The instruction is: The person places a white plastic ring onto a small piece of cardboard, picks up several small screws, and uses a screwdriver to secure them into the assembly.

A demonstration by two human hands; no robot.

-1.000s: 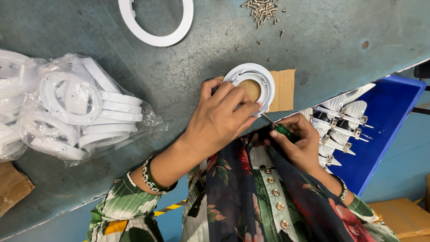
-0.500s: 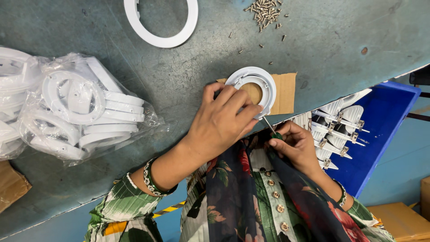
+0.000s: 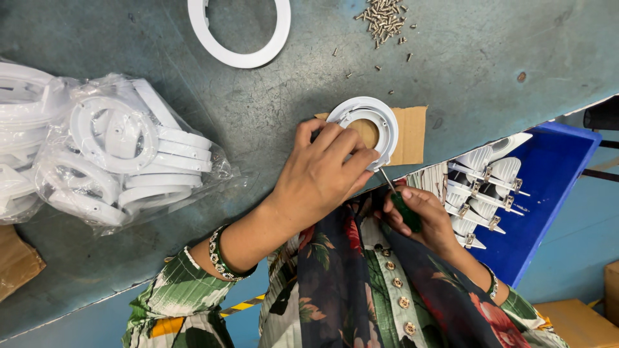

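Bright even light, sharp, soft shadows

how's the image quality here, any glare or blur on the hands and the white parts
Head view: light is even and soft, both the left hand and right hand sharp, no motion blur. The plastic bag of rings shows bright glare patches. The white fitting is nearly overexposed; the screws stay crisp. Edges bend slightly from the wide lens.
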